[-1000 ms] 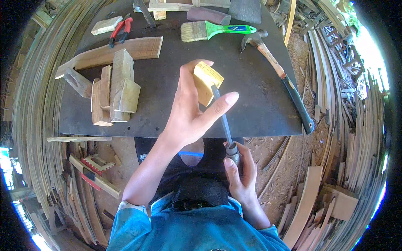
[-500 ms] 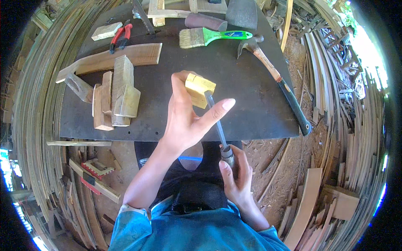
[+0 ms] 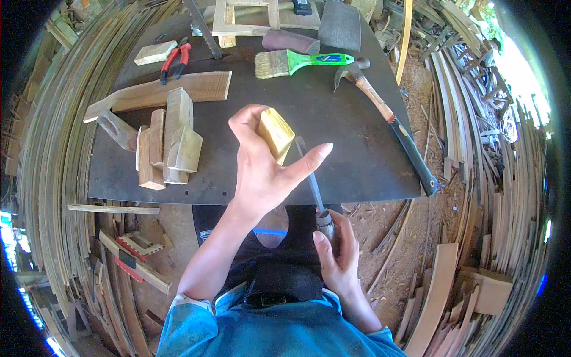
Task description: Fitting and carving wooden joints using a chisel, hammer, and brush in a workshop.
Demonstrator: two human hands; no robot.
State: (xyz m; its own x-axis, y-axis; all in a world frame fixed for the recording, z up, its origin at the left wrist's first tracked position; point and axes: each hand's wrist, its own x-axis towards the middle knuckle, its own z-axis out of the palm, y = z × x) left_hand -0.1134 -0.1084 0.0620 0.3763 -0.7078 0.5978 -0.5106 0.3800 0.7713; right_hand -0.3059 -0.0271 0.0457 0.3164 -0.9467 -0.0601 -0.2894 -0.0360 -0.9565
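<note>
My left hand (image 3: 259,157) grips a small yellowish wooden block (image 3: 276,132) with its fingers curled behind it, while the thumb sticks out to the right. In my right hand (image 3: 339,253) is a chisel (image 3: 316,191), its handle wrapped by the fingers. The steel blade points up and away from me, passing behind the left thumb. Its tip sits close to the block's right edge; whether the two touch I cannot tell. Both hands are at the near side of the dark tabletop (image 3: 369,166).
On the table's left lie several wood pieces (image 3: 178,134), a long board (image 3: 196,86) and red-handled pliers (image 3: 175,59). A green-handled brush (image 3: 306,59) and a claw hammer (image 3: 386,113) lie right. At the back are a wooden frame (image 3: 247,30) and a handsaw (image 3: 202,27). Stacked timber (image 3: 65,137) flanks both sides.
My left hand has shifted slightly left and turned the block, so a different face shows. The chisel tip, which lay over the block, now sits at its right edge.
</note>
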